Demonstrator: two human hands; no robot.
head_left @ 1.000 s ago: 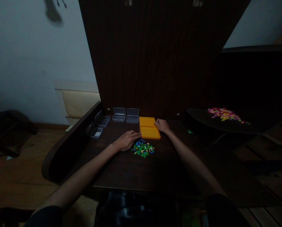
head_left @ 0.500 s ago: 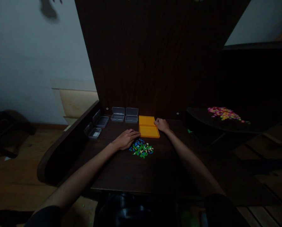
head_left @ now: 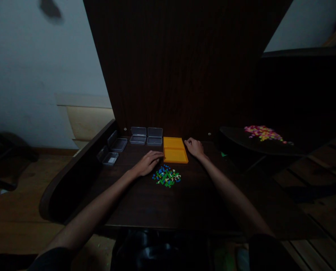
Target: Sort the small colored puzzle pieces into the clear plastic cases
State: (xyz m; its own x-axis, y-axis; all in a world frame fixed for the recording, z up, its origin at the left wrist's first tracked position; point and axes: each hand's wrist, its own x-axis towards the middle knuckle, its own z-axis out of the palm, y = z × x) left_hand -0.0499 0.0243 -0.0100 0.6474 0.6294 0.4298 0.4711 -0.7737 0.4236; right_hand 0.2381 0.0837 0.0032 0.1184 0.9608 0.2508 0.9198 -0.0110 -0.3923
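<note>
A yellow box point(head_left: 175, 155) lies opened flat on the dark desk, its lid half toward the back panel. My left hand point(head_left: 146, 164) is at the box's left side, palm down, fingers stretched out and their tips at its edge; I cannot tell if they touch it. On the other side, my right hand point(head_left: 195, 147) rests on the desk beside the lid, fingers loosely bent and apart, holding nothing visible. In front of the box lies a pile of small green, blue and cream pieces point(head_left: 167, 177), close to my left hand.
Clear plastic cases with raised lids stand at the back left, among them one case point(head_left: 154, 140) near the yellow box and another case point(head_left: 110, 158) by the desk's side wall. Pink and yellow small pieces point(head_left: 265, 133) lie on a raised shelf point(head_left: 235, 139) at right.
My right hand has come off the yellow box's edge and moved slightly right of it. My left hand's fingers stay by the box's left edge. The whole view has shifted a little.
</note>
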